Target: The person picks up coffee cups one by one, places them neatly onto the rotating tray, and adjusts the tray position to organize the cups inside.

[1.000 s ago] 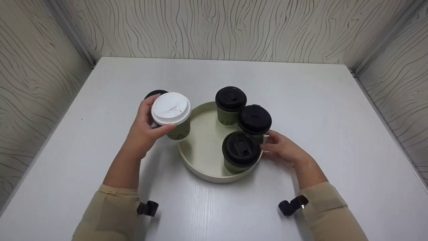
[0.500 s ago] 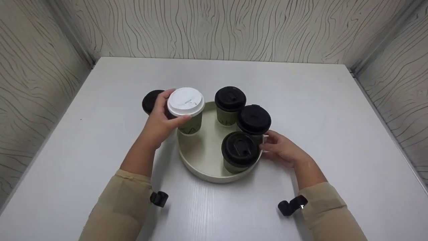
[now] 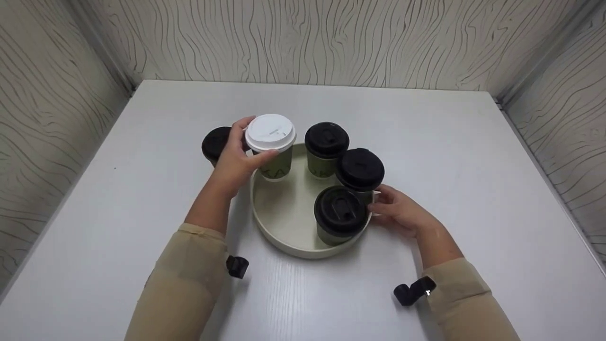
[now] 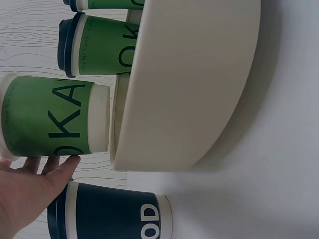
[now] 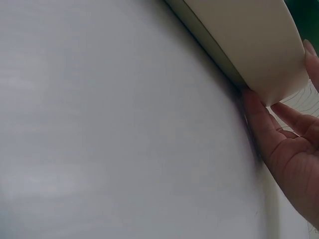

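My left hand (image 3: 239, 158) grips a green paper cup (image 4: 50, 117) with a white lid (image 3: 270, 131), upright over the back left of a round cream tray (image 3: 284, 246). In the left wrist view the cup's base is about level with the tray's rim. My right hand (image 3: 400, 210) holds the tray's right edge; in the right wrist view the thumb lies against the wall and a finger touches its lower edge. On the tray stand a back cup (image 3: 326, 142), a right cup (image 3: 360, 170) and a front cup (image 3: 341, 215), all black-lidded.
A dark cup (image 4: 114, 211) with a black lid stands on the white table (image 3: 303, 298) left of the tray, partly behind my left hand. Wood-patterned panels (image 3: 303, 42) rise behind and beside the table.
My left hand has carried the white-lidded cup right and away from me, from the tray's left edge to over its back left part. The right hand and tray stay put.
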The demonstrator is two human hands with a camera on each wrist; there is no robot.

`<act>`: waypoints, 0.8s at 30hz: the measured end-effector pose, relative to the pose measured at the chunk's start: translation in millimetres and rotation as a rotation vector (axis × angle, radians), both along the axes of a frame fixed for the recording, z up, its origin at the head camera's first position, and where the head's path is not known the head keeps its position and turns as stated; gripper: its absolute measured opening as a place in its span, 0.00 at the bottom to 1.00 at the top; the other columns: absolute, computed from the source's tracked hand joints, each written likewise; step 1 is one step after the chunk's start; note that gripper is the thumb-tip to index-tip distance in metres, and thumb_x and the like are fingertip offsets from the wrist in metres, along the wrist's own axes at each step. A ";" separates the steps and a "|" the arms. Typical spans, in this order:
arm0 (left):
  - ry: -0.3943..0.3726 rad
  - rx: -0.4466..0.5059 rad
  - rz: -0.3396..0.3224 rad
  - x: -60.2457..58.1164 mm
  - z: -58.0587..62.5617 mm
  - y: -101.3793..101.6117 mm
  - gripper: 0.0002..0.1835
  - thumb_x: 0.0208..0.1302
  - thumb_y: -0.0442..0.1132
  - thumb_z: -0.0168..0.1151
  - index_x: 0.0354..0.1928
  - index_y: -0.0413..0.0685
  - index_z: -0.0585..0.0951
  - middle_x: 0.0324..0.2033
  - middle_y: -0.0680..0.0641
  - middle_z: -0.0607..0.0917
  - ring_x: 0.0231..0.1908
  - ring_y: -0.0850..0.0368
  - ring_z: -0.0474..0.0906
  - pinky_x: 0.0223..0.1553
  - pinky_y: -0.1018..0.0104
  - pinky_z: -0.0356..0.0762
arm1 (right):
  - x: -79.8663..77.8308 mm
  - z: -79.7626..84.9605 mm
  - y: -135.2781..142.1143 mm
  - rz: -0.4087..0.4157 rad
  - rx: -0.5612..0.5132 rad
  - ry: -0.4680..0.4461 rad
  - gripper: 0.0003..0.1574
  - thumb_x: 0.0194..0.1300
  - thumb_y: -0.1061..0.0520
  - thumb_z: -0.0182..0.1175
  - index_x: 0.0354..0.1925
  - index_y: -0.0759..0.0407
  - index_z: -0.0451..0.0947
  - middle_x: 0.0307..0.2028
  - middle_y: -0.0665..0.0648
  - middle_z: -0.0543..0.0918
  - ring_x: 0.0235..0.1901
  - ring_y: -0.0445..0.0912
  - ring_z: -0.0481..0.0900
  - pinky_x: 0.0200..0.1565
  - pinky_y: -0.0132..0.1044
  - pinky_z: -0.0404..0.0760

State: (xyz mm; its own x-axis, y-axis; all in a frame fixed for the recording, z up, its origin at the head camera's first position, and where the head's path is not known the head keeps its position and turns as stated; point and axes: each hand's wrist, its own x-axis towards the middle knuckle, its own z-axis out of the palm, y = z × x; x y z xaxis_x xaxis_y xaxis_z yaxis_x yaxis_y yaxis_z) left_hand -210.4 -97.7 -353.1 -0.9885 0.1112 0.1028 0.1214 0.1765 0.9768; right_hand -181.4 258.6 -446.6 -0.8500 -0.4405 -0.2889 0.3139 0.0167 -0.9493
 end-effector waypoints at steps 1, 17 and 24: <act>-0.004 -0.003 0.002 -1.7 -0.5 0.6 0.46 0.47 0.44 0.72 0.65 0.53 0.55 0.61 0.50 0.65 0.61 0.56 0.62 0.61 0.60 0.58 | 0.0 0.0 0.1 -0.002 0.000 0.000 0.42 0.58 0.68 0.57 0.67 0.64 0.50 0.47 0.59 0.70 0.44 0.46 0.74 0.50 0.46 0.74; -0.041 -0.062 -0.018 -6.2 -4.7 15.1 0.45 0.45 0.44 0.73 0.64 0.55 0.58 0.61 0.50 0.65 0.61 0.54 0.62 0.60 0.59 0.60 | 1.8 2.1 0.0 -0.021 0.019 -0.018 0.44 0.58 0.67 0.58 0.68 0.62 0.50 0.54 0.62 0.67 0.48 0.48 0.73 0.52 0.46 0.72; -0.064 -0.071 -0.032 11.9 14.1 19.6 0.44 0.48 0.35 0.71 0.65 0.45 0.56 0.63 0.44 0.63 0.63 0.50 0.59 0.62 0.59 0.56 | 1.6 2.6 -0.6 -0.026 0.031 -0.013 0.44 0.57 0.67 0.58 0.68 0.62 0.50 0.54 0.63 0.66 0.48 0.48 0.73 0.51 0.46 0.73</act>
State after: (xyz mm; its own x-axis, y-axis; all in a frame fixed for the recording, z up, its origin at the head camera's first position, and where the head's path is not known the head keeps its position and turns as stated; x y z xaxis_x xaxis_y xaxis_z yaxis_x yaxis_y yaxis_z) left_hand -198.6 -78.1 -339.1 -0.9887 0.1471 0.0298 0.0653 0.2422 0.9680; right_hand -179.8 258.0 -444.1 -0.8570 -0.4093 -0.3132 0.3272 0.0375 -0.9442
